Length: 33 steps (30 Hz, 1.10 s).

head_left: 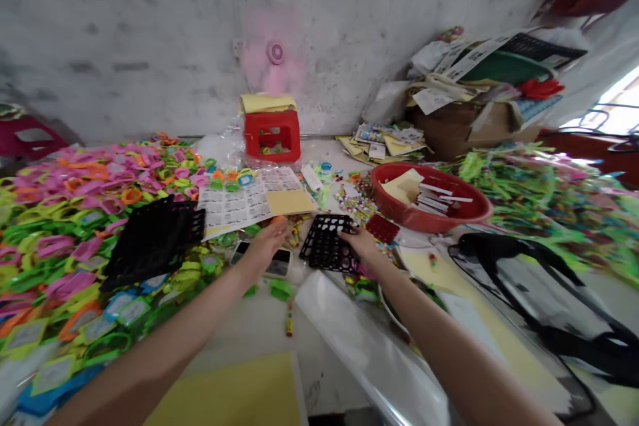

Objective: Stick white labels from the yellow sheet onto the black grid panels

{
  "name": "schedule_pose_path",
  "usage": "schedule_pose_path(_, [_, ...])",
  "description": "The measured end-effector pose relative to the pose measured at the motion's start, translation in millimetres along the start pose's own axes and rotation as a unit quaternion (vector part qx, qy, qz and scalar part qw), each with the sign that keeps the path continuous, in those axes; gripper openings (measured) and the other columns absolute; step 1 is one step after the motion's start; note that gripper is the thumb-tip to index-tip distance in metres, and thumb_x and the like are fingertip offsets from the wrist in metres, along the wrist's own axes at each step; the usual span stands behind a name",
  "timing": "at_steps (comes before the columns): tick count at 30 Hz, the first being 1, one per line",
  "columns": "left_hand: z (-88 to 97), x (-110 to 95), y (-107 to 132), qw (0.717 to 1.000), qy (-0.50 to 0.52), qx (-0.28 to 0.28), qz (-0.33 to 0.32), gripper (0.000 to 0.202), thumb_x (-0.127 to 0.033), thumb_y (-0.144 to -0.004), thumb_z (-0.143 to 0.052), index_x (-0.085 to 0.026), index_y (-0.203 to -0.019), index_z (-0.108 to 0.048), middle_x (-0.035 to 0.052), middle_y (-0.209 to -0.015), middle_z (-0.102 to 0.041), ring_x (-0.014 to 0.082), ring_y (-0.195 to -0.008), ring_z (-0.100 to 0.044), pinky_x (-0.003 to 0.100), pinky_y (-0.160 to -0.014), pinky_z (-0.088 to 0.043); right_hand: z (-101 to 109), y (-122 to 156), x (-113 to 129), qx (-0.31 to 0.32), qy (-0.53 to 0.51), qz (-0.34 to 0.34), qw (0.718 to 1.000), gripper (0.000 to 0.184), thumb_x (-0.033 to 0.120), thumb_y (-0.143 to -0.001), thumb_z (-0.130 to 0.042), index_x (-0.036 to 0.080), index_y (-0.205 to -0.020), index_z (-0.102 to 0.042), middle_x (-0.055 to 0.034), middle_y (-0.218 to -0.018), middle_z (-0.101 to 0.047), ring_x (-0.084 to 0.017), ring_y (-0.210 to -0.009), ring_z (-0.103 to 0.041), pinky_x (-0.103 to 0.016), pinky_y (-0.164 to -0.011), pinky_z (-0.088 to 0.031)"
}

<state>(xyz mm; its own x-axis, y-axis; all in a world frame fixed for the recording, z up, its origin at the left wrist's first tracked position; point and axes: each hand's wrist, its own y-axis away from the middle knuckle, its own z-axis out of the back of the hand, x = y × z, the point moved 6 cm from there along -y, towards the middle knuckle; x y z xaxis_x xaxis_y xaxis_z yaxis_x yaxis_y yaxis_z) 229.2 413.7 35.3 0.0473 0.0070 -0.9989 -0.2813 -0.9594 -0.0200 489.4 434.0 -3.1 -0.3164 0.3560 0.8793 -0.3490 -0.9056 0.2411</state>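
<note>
My right hand (362, 245) grips the right edge of a black perforated plastic tray (327, 243), its fingers at the rim. My left hand (269, 241) is closed left of the tray, fingertips together beside a bit of orange; what they hold is blurred. Under the left hand lies a phone (278, 263) with a dark screen. Printed label sheets (234, 200) with a yellow pad (290, 202) lie just beyond the left hand. Past the right hand is a small dark-red tray (382, 229). A clear plastic bag (369, 339) stretches between my forearms.
A heap of bright toy plastic watches (90, 233) covers the left, with a stack of black trays (154, 239) on it. Behind are a red stool (272, 136) and pink fan (275, 53). A red basin (429, 219) and piled colourful packets (554, 206) stand right.
</note>
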Motion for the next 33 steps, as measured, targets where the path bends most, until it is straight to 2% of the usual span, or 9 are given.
schedule_pose_path(4, [71.9,-33.6,117.1,0.994,-0.111,0.013,0.004,0.042,-0.027,-0.087,-0.051,-0.026,-0.128,-0.056,0.0051,-0.142,-0.051,0.0232,-0.130,-0.047,0.042,-0.111,-0.036,-2.3,-8.9,2.8,-0.048,0.105,0.065,0.991,0.039,0.019,-0.075,-0.065,0.019,-0.113,-0.061,-0.0108,-0.122,-0.064,-0.030,-0.125,-0.050,-0.040,-0.107,-0.037])
schedule_pose_path(7, [149.1,-51.5,181.3,0.931,-0.342,-0.108,-0.070,0.035,-0.035,-0.092,-0.046,-0.028,-0.125,-0.057,0.0041,-0.149,-0.040,0.0245,-0.138,-0.035,0.047,-0.114,-0.028,-7.4,-2.4,12.1,-0.043,0.153,0.118,0.980,0.041,0.017,-0.075,-0.061,0.018,-0.116,-0.060,-0.0113,-0.128,-0.061,-0.030,-0.128,-0.048,-0.040,-0.111,-0.033])
schedule_pose_path(10, [220.3,-53.3,207.8,0.824,-0.509,-0.228,-0.102,0.040,-0.036,-0.088,-0.050,-0.022,-0.126,-0.055,0.0110,-0.146,-0.042,0.0286,-0.136,-0.036,0.053,-0.113,-0.025,-24.1,12.8,24.4,-0.019,0.176,0.164,0.970,0.037,0.017,-0.073,-0.058,0.015,-0.110,-0.063,-0.0152,-0.126,-0.061,-0.034,-0.125,-0.049,-0.046,-0.111,-0.031])
schedule_pose_path(13, [264.6,-42.2,201.1,0.776,-0.581,-0.227,-0.100,0.053,-0.036,-0.084,-0.057,-0.020,-0.133,-0.048,0.0150,-0.148,-0.037,0.0321,-0.138,-0.031,0.052,-0.112,-0.027,-60.8,49.0,39.2,0.077,0.176,0.255,0.948,0.034,0.030,-0.076,-0.055,0.017,-0.106,-0.064,-0.0144,-0.110,-0.068,-0.032,-0.099,-0.064,-0.047,-0.093,-0.049])
schedule_pose_path(17, [275.5,-34.3,171.5,0.779,-0.599,-0.159,-0.100,0.052,-0.041,-0.089,-0.052,-0.021,-0.137,-0.044,0.0146,-0.147,-0.038,0.0283,-0.137,-0.035,0.047,-0.110,-0.032,-102.6,147.9,50.1,0.181,0.155,0.390,0.890,0.034,0.044,-0.083,-0.050,0.025,-0.106,-0.065,-0.0085,-0.108,-0.070,-0.027,-0.094,-0.066,-0.044,-0.087,-0.054])
schedule_pose_path(22, [281.1,-50.8,133.5,0.764,-0.608,-0.193,-0.091,0.048,-0.044,-0.094,-0.042,-0.019,-0.135,-0.045,0.0134,-0.138,-0.045,0.0243,-0.131,-0.040,0.042,-0.110,-0.032,-128.6,259.1,21.5,0.208,0.198,0.448,0.847,0.028,0.040,-0.090,-0.049,0.029,-0.111,-0.065,-0.0052,-0.116,-0.068,-0.023,-0.109,-0.062,-0.041,-0.097,-0.050])
schedule_pose_path(25, [289.1,-54.3,107.3,0.763,-0.620,-0.170,-0.066,0.054,-0.047,-0.089,-0.050,-0.016,-0.134,-0.048,0.0160,-0.142,-0.043,0.0299,-0.132,-0.039,0.045,-0.110,-0.031,-141.5,285.3,-10.0,0.210,0.230,0.448,0.838,0.027,0.036,-0.089,-0.051,0.027,-0.108,-0.068,-0.0079,-0.114,-0.069,-0.024,-0.108,-0.063,-0.040,-0.094,-0.053])
schedule_pose_path(28, [289.8,-51.8,89.6,0.761,-0.638,-0.105,-0.045,0.063,-0.054,-0.079,-0.063,-0.017,-0.129,-0.056,0.0162,-0.137,-0.050,0.0331,-0.126,-0.047,0.043,-0.105,-0.036,-151.3,296.3,-32.6,0.218,0.235,0.459,0.829,0.026,0.033,-0.089,-0.052,0.026,-0.107,-0.069,-0.0092,-0.114,-0.069,-0.024,-0.107,-0.064,-0.039,-0.091,-0.055])
schedule_pose_path(33, [280.2,-55.9,88.8,0.738,-0.672,-0.050,-0.044,0.057,-0.053,-0.078,-0.065,-0.018,-0.122,-0.060,0.0133,-0.129,-0.057,0.0294,-0.118,-0.055,0.036,-0.100,-0.041,-149.1,298.1,-47.3,0.198,0.225,0.484,0.822,0.026,0.031,-0.091,-0.049,0.026,-0.107,-0.069,-0.0081,-0.110,-0.070,-0.020,-0.104,-0.066,-0.033,-0.088,-0.055])
